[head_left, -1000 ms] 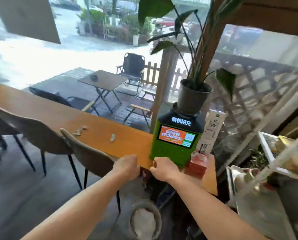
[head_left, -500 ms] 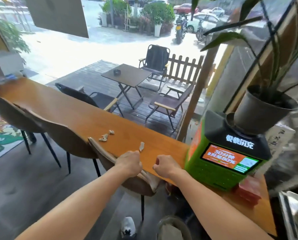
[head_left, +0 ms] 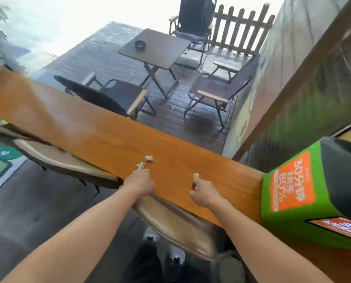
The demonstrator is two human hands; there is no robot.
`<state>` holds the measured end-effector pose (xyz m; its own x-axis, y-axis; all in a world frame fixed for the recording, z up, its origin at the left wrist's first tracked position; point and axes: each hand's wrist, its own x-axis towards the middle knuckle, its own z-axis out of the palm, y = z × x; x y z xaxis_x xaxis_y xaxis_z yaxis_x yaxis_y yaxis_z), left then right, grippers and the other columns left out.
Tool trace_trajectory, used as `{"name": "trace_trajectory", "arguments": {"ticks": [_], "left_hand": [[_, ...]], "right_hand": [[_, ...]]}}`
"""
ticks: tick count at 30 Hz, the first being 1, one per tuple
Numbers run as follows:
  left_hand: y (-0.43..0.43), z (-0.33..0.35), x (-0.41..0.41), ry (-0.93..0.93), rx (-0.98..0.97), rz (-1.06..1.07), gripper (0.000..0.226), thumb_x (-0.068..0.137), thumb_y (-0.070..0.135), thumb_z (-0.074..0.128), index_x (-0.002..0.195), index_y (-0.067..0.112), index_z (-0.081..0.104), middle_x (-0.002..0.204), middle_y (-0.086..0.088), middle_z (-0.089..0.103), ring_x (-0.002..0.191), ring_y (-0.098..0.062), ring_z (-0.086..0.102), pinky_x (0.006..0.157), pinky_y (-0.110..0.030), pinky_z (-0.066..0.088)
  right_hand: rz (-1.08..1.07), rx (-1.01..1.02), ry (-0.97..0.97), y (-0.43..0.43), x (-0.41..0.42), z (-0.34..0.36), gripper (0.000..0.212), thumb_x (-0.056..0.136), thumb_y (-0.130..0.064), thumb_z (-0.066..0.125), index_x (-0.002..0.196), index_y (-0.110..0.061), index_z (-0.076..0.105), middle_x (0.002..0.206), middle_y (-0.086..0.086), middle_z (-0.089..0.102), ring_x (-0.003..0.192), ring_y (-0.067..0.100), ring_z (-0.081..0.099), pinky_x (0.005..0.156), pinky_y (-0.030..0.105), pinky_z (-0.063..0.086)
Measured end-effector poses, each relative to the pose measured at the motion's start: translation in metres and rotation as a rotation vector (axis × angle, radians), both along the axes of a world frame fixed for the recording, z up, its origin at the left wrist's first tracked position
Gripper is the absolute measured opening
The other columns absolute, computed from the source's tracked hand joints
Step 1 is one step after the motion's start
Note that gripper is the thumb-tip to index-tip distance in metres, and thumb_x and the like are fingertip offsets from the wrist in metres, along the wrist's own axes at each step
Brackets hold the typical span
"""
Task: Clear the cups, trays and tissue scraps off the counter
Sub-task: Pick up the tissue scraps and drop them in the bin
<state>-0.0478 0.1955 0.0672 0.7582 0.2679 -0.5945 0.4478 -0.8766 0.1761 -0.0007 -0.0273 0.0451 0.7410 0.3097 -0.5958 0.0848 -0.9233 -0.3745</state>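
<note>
A long wooden counter (head_left: pixel 84 127) runs diagonally across the view. Two small white tissue scraps (head_left: pixel 149 158) lie near its front edge, a third (head_left: pixel 140 165) just below them. My left hand (head_left: pixel 139 182) hovers right below these scraps with its fingers curled into a fist, a tiny crumb touching its knuckles. My right hand (head_left: pixel 203 192) is further right over the counter, thumb and forefinger pinched on the lower end of a single tissue scrap (head_left: pixel 196 176) that sticks up from the fingertips. No cups or trays are in view.
A green charging kiosk (head_left: pixel 293 201) with orange panels stands on the counter's right end, close to my right arm. Two tan chair backs (head_left: pixel 176 223) (head_left: pixel 64 160) are pushed under the front edge. Behind the glass are a patio table and folding chairs.
My view has swung down and left, so the plant pot has left the frame. Both hands reached forward over the counter; the right one has arrived at the single scrap and pinched it.
</note>
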Motion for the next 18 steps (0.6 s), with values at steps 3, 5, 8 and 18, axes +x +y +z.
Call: {"name": "trace_trajectory", "arguments": {"ticks": [3,5,8,18], "left_hand": [[0.033,-0.024,0.028,0.014,-0.029,0.007,0.026,0.095,0.024,0.05,0.117,0.012,0.055,0.118,-0.008,0.061,0.098,-0.028,0.06,0.076,-0.038,0.052],[0.049,-0.037,0.047,0.0,-0.032,0.01,0.03,0.095,0.022,0.048,0.123,0.014,0.053,0.117,-0.01,0.062,0.097,-0.03,0.06,0.072,-0.038,0.05],[0.065,-0.056,0.074,-0.072,-0.007,-0.038,0.026,0.094,0.021,0.045,0.118,0.017,0.055,0.113,-0.011,0.062,0.098,-0.033,0.06,0.073,-0.039,0.049],[0.086,-0.108,0.122,-0.162,0.027,-0.209,0.027,0.097,0.032,0.053,0.123,0.028,0.05,0.123,-0.01,0.048,0.107,-0.032,0.049,0.07,-0.039,0.045]], "right_hand": [[-0.123,0.001,-0.026,0.013,0.014,-0.019,0.029,0.093,-0.022,0.05,0.121,-0.014,0.058,0.122,0.011,0.062,0.101,0.029,0.059,0.082,0.04,0.053],[-0.212,-0.005,-0.02,0.019,0.023,-0.027,0.033,0.095,-0.019,0.048,0.128,-0.014,0.055,0.125,0.011,0.059,0.103,0.029,0.059,0.078,0.039,0.052],[-0.322,-0.003,-0.008,0.028,0.031,-0.041,0.039,0.098,-0.02,0.047,0.136,-0.014,0.05,0.13,0.011,0.053,0.102,0.029,0.058,0.079,0.04,0.053],[-0.533,-0.122,-0.027,0.043,0.056,-0.081,0.049,0.095,-0.009,0.051,0.142,-0.026,0.047,0.135,0.009,0.042,0.113,0.03,0.05,0.091,0.04,0.05]]}}
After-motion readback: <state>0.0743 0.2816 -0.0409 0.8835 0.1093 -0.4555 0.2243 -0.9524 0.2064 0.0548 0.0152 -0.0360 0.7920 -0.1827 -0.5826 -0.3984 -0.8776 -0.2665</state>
